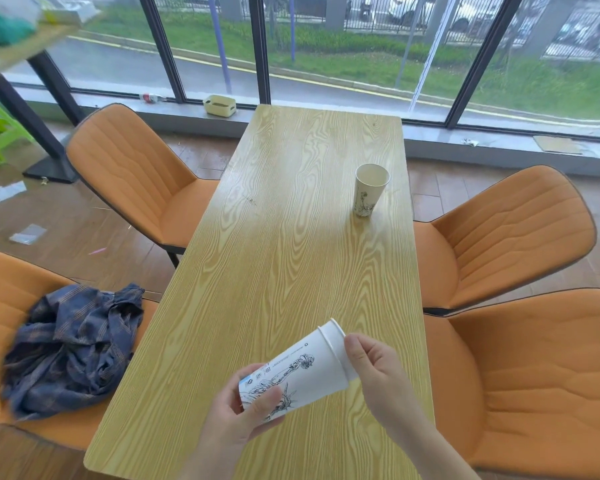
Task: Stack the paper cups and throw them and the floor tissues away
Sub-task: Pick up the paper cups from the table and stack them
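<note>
Two white paper cups with black line drawings are nested into one stack [302,368], held tilted over the near end of the wooden table [291,254]. My left hand [243,410] grips the stack's base. My right hand [371,368] pinches the rim end, where two rims show one inside the other. A third paper cup [369,190] stands upright and alone on the far right of the table. On the floor at the left lie a white tissue [6,191] and a clear wrapper [27,233].
Orange chairs stand on both sides: two on the left [129,168], two on the right [513,230]. A crumpled blue plaid shirt [73,344] lies on the near left chair. A small yellow box [219,105] and a bottle [151,97] sit on the window ledge.
</note>
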